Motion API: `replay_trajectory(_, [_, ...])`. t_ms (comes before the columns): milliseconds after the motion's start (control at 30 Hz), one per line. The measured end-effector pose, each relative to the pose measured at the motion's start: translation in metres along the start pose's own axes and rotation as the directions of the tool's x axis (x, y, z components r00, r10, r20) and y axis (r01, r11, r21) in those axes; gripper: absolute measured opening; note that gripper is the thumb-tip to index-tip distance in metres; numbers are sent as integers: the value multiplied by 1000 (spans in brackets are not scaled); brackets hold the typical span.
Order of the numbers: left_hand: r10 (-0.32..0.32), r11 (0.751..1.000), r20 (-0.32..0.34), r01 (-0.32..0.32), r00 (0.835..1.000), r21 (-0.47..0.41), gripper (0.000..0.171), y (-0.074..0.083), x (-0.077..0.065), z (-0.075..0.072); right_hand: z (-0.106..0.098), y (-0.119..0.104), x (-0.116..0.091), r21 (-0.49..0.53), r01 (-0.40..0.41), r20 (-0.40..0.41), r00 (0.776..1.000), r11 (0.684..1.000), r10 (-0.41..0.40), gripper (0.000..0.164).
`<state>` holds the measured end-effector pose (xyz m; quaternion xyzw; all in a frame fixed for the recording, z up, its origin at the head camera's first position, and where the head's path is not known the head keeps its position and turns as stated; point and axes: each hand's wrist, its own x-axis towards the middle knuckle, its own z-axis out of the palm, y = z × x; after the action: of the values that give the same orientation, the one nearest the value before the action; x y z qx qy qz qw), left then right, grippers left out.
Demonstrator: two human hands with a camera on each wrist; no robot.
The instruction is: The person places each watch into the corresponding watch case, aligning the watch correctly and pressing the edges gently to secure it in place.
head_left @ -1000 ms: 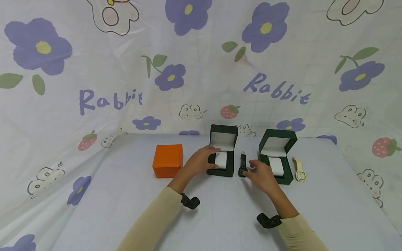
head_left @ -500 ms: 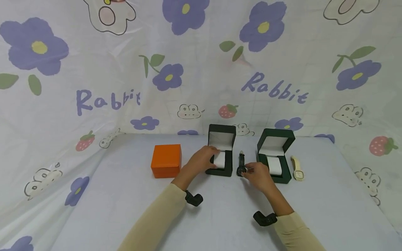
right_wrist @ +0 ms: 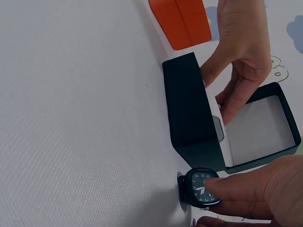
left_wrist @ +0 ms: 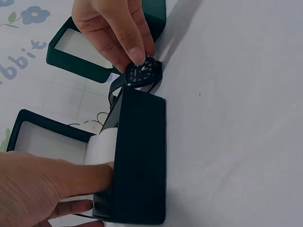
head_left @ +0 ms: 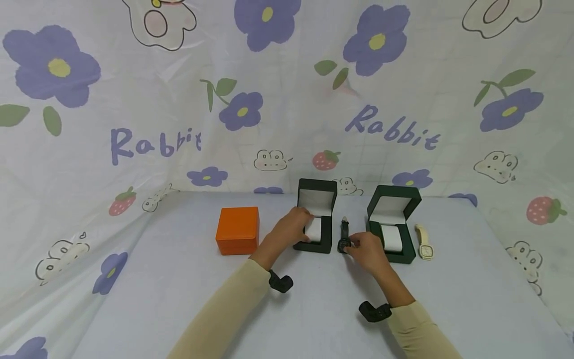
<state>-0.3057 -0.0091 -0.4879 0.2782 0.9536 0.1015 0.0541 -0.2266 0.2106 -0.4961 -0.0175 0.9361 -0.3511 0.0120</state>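
In the head view my left hand (head_left: 289, 229) reaches into an opened dark green watch box (head_left: 326, 234), thumb and fingers about its white cushion (head_left: 315, 229). In the left wrist view the thumb lies down between the cushion (left_wrist: 102, 145) and the box's front wall (left_wrist: 141, 156). Just right of that box, my right hand (head_left: 366, 251) pinches a black wristwatch (head_left: 344, 232) by its case. The right wrist view shows the thumb over the dark dial (right_wrist: 201, 182) with pale numerals. The strap stretches away toward the back of the table.
A second opened green watch box (head_left: 407, 244) with a white cushion (head_left: 391, 238) stands beside my right hand. Right of it lies a cream wristwatch (head_left: 426, 249). A closed orange box (head_left: 237, 227) sits left of my left hand. A printed cloth (head_left: 278, 124) hangs behind the table.
My right hand has moved slightly left and forward, its fingers closing on the black watch. The left hand stays at the cushion, its wrist shifting a little right.
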Motion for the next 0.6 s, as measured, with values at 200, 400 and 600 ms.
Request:
replay_trajectory(200, [2, 999, 7, -2, 1000, 36, 64, 3, 5, 0, 1, -1, 0, -6, 2, -24, 1000, 1000, -3, 27])
replay_trajectory(400, [13, 999, 3, -13, 1000, 48, 62, 3, 8, 1, 2, -2, 1, -12, 15, -47, 999, 1000, -16, 26])
replay_trajectory(600, [-12, 998, -19, 13, 1000, 57, 64, 2, 7, 3, 3, 0, 2, -6, 19, -47, 999, 1000, -19, 20])
